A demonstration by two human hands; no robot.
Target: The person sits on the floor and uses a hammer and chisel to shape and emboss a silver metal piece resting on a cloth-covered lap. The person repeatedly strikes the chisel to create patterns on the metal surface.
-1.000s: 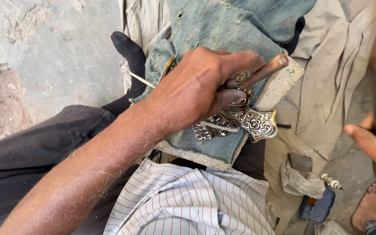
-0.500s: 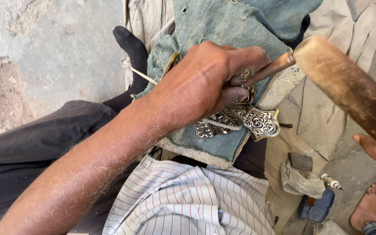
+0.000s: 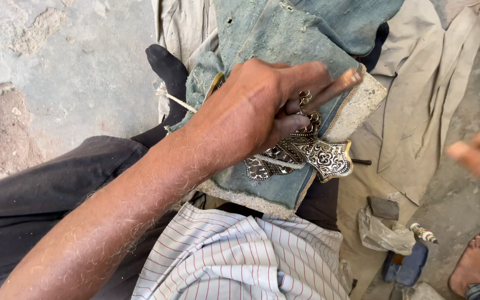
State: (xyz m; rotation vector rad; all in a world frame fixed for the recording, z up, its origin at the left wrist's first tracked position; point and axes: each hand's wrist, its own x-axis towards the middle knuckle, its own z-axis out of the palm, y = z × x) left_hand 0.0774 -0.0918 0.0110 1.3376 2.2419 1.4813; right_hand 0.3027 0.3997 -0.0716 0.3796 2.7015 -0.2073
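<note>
My left hand [image 3: 256, 111] reaches in from the lower left and is shut on a slim metal punch [image 3: 337, 88]. The punch slants down onto an ornate silver-and-gold metal piece [image 3: 323, 158]. That piece lies on a block wrapped in worn denim [image 3: 268, 39] resting on my lap, with a pale string [image 3: 179, 103] running across it. My right hand [image 3: 476, 158] is a blur at the right edge, well away from the block. Whatever it may hold is not visible.
Beige cloth [image 3: 418, 83] is spread under and right of the block. On the ground at lower right lie a crumpled plastic bag [image 3: 384, 236], a small dark block [image 3: 383, 207] and a blue object [image 3: 406, 265]. Another person's bare foot [image 3: 476, 261] is there. Cracked concrete floor [image 3: 56, 66] lies at left.
Half a second ago a wooden hammer handle hung over the punch at upper right. It has left the view, and my right hand is back at the right edge. My left hand still holds the punch.
</note>
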